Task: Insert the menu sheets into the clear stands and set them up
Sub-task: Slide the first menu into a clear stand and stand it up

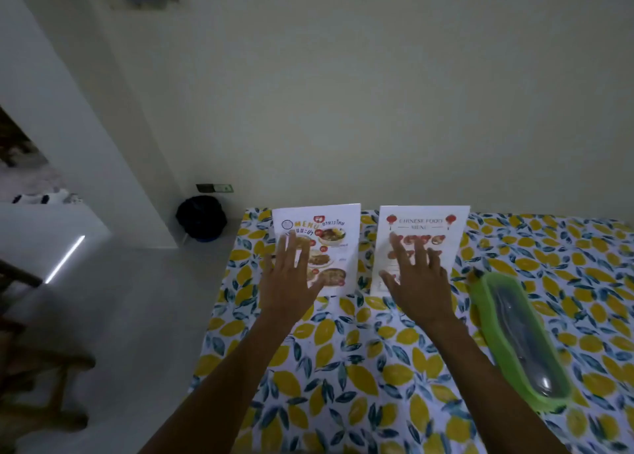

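While both menu stands stand upright on the lemon-print tablecloth, the left hand spreads open before the Thai menu, the right hand open before the Chinese food menu.

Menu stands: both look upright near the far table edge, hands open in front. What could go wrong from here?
1. The left hand and right hand hover open, with no grip, close to the Thai menu stand and the Chinese menu stand; a nudge could tip either one.
2. Both stand near the table's far edge, so a push could send them off.
3. The green case lies beside the right forearm; pulling back might knock it.
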